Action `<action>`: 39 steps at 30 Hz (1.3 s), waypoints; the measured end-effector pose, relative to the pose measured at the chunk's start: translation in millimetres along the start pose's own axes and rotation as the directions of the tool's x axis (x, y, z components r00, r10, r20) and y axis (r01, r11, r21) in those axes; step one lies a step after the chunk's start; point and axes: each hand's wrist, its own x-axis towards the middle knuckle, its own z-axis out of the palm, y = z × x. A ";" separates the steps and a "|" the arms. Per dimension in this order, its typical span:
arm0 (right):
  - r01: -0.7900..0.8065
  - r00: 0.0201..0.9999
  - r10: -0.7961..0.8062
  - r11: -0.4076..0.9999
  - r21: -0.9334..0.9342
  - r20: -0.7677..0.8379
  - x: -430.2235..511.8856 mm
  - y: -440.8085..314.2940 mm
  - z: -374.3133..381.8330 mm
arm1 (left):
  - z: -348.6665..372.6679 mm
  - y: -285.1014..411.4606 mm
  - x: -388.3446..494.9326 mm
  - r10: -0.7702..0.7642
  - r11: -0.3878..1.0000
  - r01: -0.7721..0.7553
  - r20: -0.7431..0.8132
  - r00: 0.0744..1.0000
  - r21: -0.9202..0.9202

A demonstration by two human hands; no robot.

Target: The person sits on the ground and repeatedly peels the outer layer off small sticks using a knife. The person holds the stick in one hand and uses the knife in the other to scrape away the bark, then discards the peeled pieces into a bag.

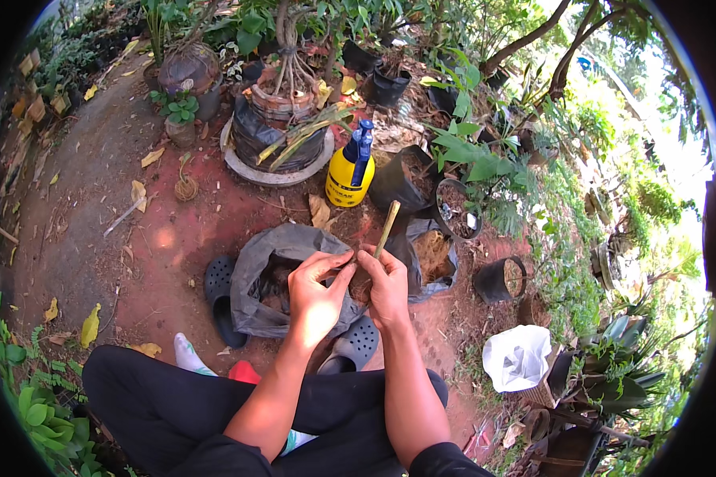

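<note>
My right hand (385, 286) grips a short cut plant stem (388, 228), which stands tilted above the fingers. Close beside it, my left hand (320, 292) has thumb and fingertips brought together near the stem's lower part; whether something thin is between them cannot be told. Brown fibre (361, 287) shows between the two hands. Below them lies an open grey plastic bag (255, 250) with dark brown contents, partly hidden by my left hand. A second dark plastic bag (450, 271) holding tan coconut fibre (432, 253) sits to the right.
A yellow spray bottle (349, 176) stands ahead, near a large pot wrapped in black plastic (256, 140) with cut stems (304, 138) on it. Grey clogs (219, 292) flank the open bag. Black nursery pots (397, 182) and a white plastic bag (516, 358) are on the right.
</note>
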 end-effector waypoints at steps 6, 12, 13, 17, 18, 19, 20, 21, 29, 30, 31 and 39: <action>0.024 0.999 -0.027 0.997 -0.072 -0.031 0.5 -1.8 -3.2 | 2.4 7.2 -1.4 0.073 0.993 -0.071 -0.019 0.997 0.098; 0.013 0.997 0.000 0.985 -0.171 0.076 -3.4 -4.1 -3.4 | 1.0 5.9 -2.1 -0.051 0.996 0.055 -0.051 0.997 0.069; 0.035 0.997 -0.019 0.979 -0.200 0.081 -3.7 -4.6 -3.2 | 0.5 5.3 -2.2 -0.060 0.994 0.064 -0.053 0.997 0.085; 0.053 0.996 -0.031 0.964 -0.260 0.087 -3.3 -3.9 -3.6 | -0.8 0.0 -1.1 -0.070 0.996 0.073 -0.070 0.995 0.045; 0.039 0.996 -0.018 0.964 -0.262 0.083 -3.0 -3.2 -4.4 | -0.3 -2.0 -0.1 -0.084 0.996 0.085 -0.079 0.993 0.015; 0.032 0.997 -0.017 0.979 -0.201 0.080 -2.6 -2.0 -5.3 | 0.0 -4.1 1.2 -0.084 0.996 0.082 -0.111 0.990 -0.026; 0.026 0.997 -0.016 0.990 -0.140 0.076 -1.6 -0.5 -5.7 | -0.1 -5.8 3.3 -0.105 0.993 0.096 -0.138 0.985 -0.071; 0.021 0.997 -0.016 0.997 -0.077 0.073 -0.7 0.7 -6.5 | -0.4 -7.1 5.5 -0.156 0.984 0.138 -0.165 0.974 -0.113; -0.203 0.974 0.180 0.961 0.186 0.135 0.5 -4.4 -13.7 | -11.3 -1.0 7.4 -0.432 0.719 0.307 -0.055 0.900 -0.624; -0.225 0.968 0.198 0.957 0.184 0.153 -0.6 -5.4 -13.4 | -9.9 -0.1 7.4 -0.367 0.822 0.295 -0.058 0.928 -0.486; -0.220 0.967 0.186 0.954 0.202 0.174 -1.4 -6.2 -12.7 | -8.0 0.7 7.2 -0.275 0.905 0.241 -0.050 0.960 -0.350; -0.318 0.943 0.268 0.900 0.297 0.197 -5.6 -11.5 -13.8 | -2.6 9.6 1.6 0.049 0.965 -0.065 0.071 0.996 0.252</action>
